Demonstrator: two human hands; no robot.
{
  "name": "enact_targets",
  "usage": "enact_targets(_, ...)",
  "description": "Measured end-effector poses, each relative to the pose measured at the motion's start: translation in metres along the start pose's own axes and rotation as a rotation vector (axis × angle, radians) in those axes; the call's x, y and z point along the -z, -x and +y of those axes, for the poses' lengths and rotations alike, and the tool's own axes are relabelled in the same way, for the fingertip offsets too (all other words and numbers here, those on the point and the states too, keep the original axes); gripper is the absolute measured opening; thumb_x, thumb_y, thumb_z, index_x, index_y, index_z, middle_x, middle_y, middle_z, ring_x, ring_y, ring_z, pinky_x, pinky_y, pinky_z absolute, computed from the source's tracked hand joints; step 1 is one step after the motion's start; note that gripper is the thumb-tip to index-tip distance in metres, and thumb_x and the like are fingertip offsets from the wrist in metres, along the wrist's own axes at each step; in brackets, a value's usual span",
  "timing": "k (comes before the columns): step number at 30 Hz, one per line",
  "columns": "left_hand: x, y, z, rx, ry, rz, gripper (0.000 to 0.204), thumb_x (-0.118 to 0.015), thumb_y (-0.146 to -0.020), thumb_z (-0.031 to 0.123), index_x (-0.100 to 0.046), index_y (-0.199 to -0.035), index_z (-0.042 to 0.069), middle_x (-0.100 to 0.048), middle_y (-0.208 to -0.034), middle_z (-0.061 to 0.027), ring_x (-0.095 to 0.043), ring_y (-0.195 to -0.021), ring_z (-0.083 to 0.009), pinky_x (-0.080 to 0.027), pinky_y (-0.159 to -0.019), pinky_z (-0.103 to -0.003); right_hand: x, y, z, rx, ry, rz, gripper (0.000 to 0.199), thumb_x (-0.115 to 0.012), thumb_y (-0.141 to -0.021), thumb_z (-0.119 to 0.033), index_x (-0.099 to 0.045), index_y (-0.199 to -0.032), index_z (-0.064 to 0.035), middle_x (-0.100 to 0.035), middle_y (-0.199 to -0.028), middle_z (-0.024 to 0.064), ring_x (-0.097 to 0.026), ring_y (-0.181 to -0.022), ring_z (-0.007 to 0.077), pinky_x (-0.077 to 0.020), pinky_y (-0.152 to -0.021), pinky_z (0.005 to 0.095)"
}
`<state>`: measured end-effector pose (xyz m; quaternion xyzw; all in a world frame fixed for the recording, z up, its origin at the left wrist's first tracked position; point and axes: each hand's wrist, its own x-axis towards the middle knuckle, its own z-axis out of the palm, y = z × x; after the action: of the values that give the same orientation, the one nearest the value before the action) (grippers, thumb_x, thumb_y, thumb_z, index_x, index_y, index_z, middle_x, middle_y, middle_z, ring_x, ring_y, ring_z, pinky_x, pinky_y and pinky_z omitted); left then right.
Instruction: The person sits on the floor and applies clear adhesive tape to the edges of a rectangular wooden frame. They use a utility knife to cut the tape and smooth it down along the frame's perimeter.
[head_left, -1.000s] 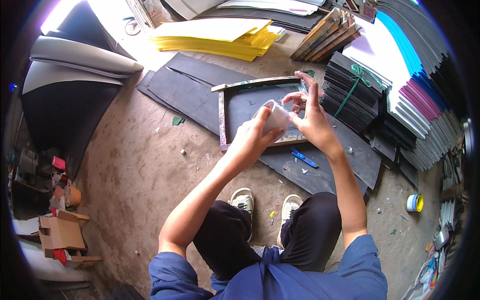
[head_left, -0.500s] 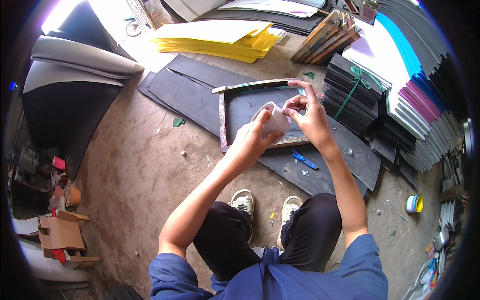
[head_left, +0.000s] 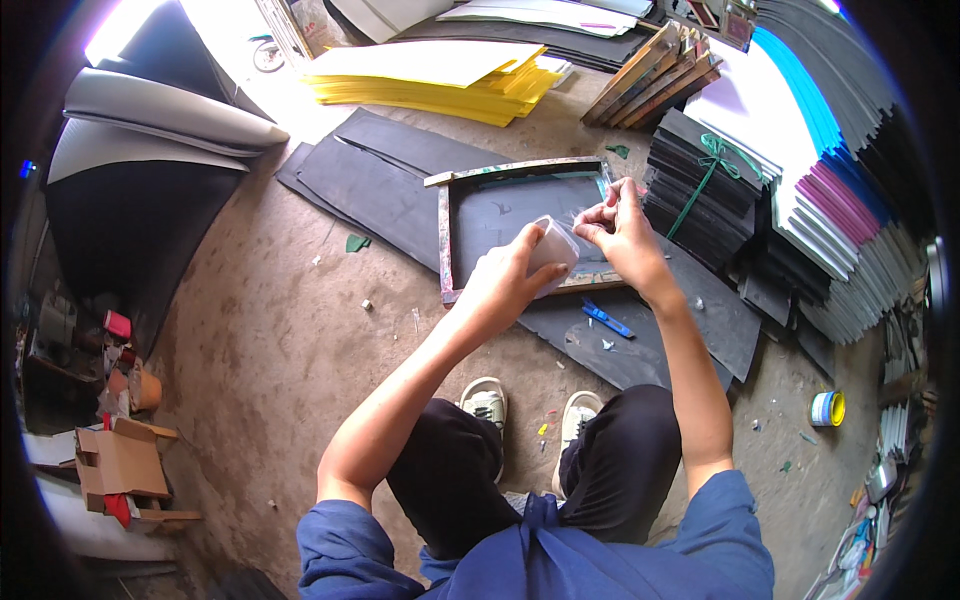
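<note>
My left hand point(head_left: 503, 278) is wrapped round a wide roll of clear tape point(head_left: 556, 252), holding it tilted above a wooden screen frame point(head_left: 446, 240). To its right, my right hand point(head_left: 626, 240) is closed in a pinch, thumb against fingertips. A wisp of clear film shows at those fingertips, seemingly the tape's end; whether it still joins the roll is hard to see. The frame, its dark mesh framed by paint-stained wood, lies on black foam sheets point(head_left: 385, 190). A blue utility knife point(head_left: 608, 319) rests on the sheets below my right hand.
A yellow sheet stack point(head_left: 430, 90) lies at the far side, with wooden frames point(head_left: 650, 75) leaning beside it. Black sheets tied with green string point(head_left: 715, 150) stand at right. A yellow-and-blue tin point(head_left: 828, 408) sits right, a cardboard box point(head_left: 125, 460) left. Scraps litter the concrete floor point(head_left: 270, 350).
My right hand has moved slightly down and right, away from the roll, its raised index finger now curled in. My left hand has turned the roll a little.
</note>
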<state>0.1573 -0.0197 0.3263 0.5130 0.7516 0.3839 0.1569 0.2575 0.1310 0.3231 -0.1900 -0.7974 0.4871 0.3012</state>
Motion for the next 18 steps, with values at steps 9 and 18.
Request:
enact_targets(9, 0.002, 0.002, -0.007, -0.015, 0.080, -0.040, 0.043, -0.065, -0.078, 0.027, -0.046, -0.108, 0.002, -0.060, -0.088, -0.0175, -0.058, -0.078, -0.0216, -0.045, -0.072, -0.034, 0.013, 0.003, 0.001, -0.075, -0.172, -0.107, 0.034, -0.055, -0.079, -0.002, -0.027, -0.099, -0.0060, -0.062, -0.079, 0.0111, -0.056, -0.078, 0.0141, -0.0431, -0.073, 0.0298)
enact_targets(18, 0.007, -0.003, -0.028, -0.241, 0.159, -0.150, 0.039, -0.063, -0.080, 0.026, -0.048, -0.103, -0.001, -0.059, -0.088, -0.0149, -0.054, -0.081, -0.0178, -0.043, -0.074, -0.031, 0.013, -0.003, 0.009, -0.097, 0.110, 0.055, 0.038, -0.069, -0.071, -0.001, -0.036, -0.089, -0.0074, -0.057, -0.071, 0.0030, -0.052, -0.065, 0.0072, -0.0443, -0.063, 0.0234)
